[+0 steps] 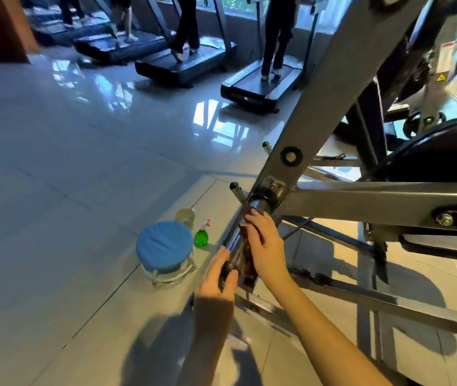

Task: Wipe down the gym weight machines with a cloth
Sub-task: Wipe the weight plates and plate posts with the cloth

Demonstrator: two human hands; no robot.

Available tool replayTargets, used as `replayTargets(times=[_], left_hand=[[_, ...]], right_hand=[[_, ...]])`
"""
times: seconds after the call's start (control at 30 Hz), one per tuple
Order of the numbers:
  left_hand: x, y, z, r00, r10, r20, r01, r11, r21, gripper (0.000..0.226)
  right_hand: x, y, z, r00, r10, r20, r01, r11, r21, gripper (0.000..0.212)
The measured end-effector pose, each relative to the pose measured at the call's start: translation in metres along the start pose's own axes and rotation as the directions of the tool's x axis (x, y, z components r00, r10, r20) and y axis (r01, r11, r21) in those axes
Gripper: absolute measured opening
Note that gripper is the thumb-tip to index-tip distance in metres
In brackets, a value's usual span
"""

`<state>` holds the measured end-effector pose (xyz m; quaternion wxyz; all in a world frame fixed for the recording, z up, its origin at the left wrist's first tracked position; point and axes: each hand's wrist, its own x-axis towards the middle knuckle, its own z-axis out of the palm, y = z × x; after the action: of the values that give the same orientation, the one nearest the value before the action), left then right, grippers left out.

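A grey steel weight machine fills the right half of the view. A chrome bar sticks out from its lower joint toward me, ending in a black cap. My left hand grips that black end of the bar. My right hand presses a dark brown cloth around the bar just above, fingers curled over it. The cloth hangs down below the bar, partly hidden by my right hand.
A low stool with a blue round cushion stands on the tiled floor to the left, with a green spray bottle and a pale jar beside it. Several treadmills with people walking line the far wall. Machine base bars cross the floor on the right.
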<state>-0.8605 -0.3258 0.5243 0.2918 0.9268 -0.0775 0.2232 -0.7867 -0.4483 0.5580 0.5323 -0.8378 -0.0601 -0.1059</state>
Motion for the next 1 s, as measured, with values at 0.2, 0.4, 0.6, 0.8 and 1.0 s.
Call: replayTargets(times=[0.2, 0.4, 0.6, 0.8, 1.0], left_hand=[[0.0, 0.029, -0.015, 0.958, -0.286, 0.008, 0.269, 0.891, -0.365, 0.032], [0.004, 0.022, -0.026, 0.915, -0.313, 0.256, 0.401, 0.788, -0.468, 0.042], [0.01, 0.008, -0.028, 0.885, -0.263, 0.385, 0.415, 0.819, -0.396, 0.047], [0.02, 0.011, -0.042, 0.9, -0.251, 0.357, 0.365, 0.881, -0.301, 0.051], [0.026, 0.009, -0.047, 0.894, -0.242, 0.377, 0.336, 0.919, -0.208, 0.054]], right_hand=[[-0.048, 0.002, -0.001, 0.985, -0.072, 0.154, 0.08, 0.996, -0.046, 0.035], [0.015, -0.011, 0.007, 0.999, 0.03, -0.012, -0.032, 0.982, -0.187, 0.033], [0.003, -0.009, 0.003, 0.998, -0.028, 0.058, 0.04, 0.976, -0.216, 0.036], [0.008, -0.014, 0.009, 0.998, 0.069, -0.009, -0.069, 0.983, -0.17, 0.033], [0.008, -0.011, 0.007, 0.994, 0.052, 0.095, -0.031, 0.977, -0.209, 0.05]])
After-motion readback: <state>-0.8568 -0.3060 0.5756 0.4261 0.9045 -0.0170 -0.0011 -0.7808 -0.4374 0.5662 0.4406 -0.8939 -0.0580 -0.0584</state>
